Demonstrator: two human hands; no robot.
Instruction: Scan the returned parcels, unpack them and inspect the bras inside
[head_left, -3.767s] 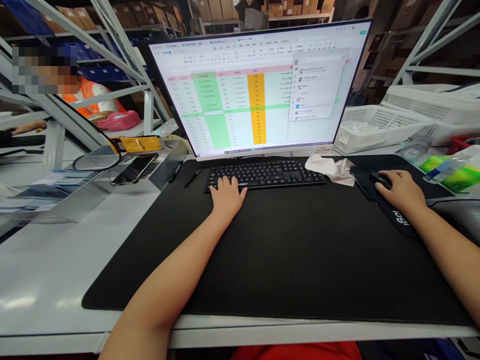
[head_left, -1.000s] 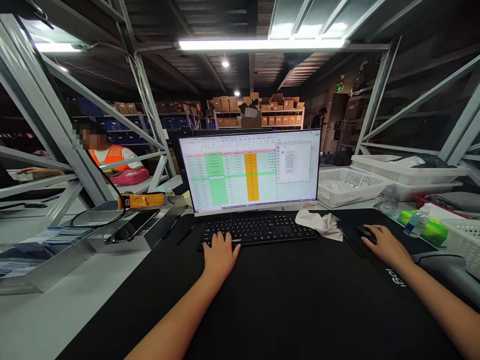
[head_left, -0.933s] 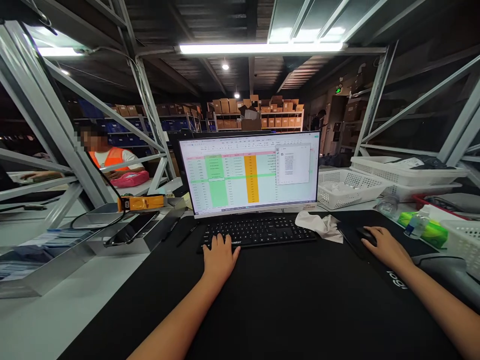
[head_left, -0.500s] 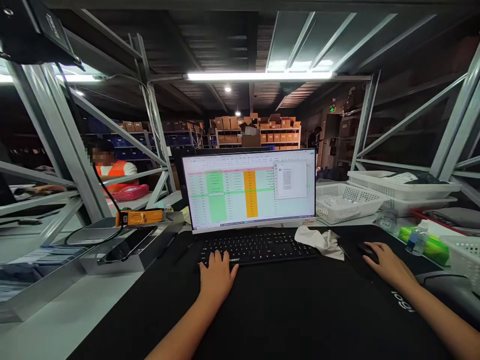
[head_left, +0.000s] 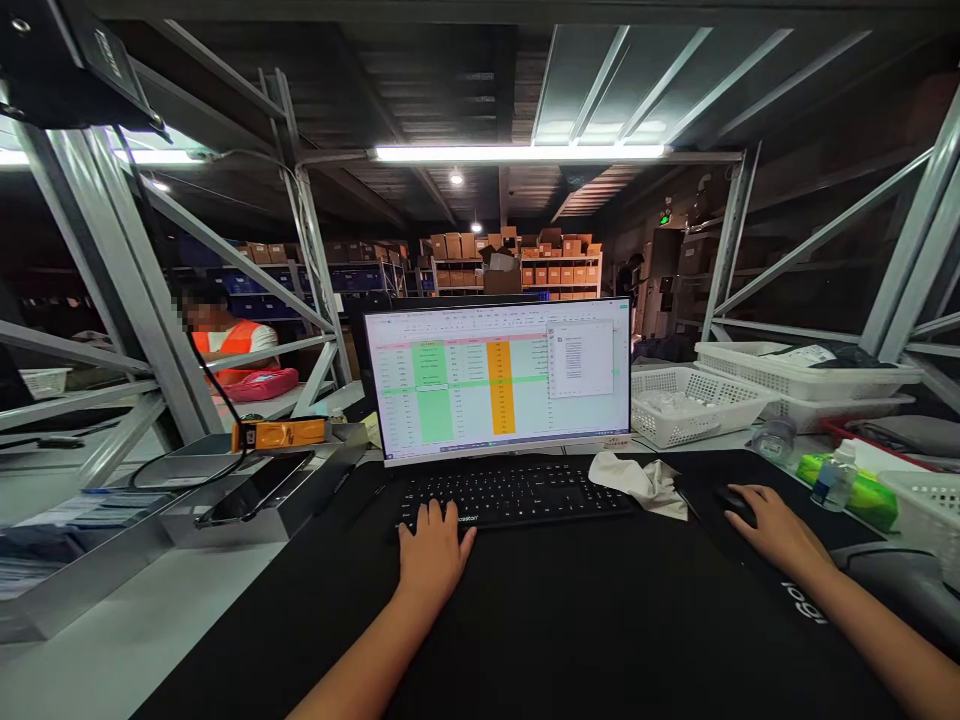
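My left hand lies flat on the left end of a black keyboard, fingers stretched over the keys. My right hand is cupped over a black mouse on the right of the black desk mat. A monitor behind the keyboard shows a spreadsheet with green and orange columns and a small window at its right. A crumpled white cloth lies between keyboard and mouse.
White mesh baskets stand at the right, with a small bottle and a green pack. A phone rests on a metal tray at left, beside an orange box. A person in an orange vest sits behind the racking.
My view has lifted from the desk toward the shelves and ceiling. Both hands have stayed on the keyboard and the mouse.
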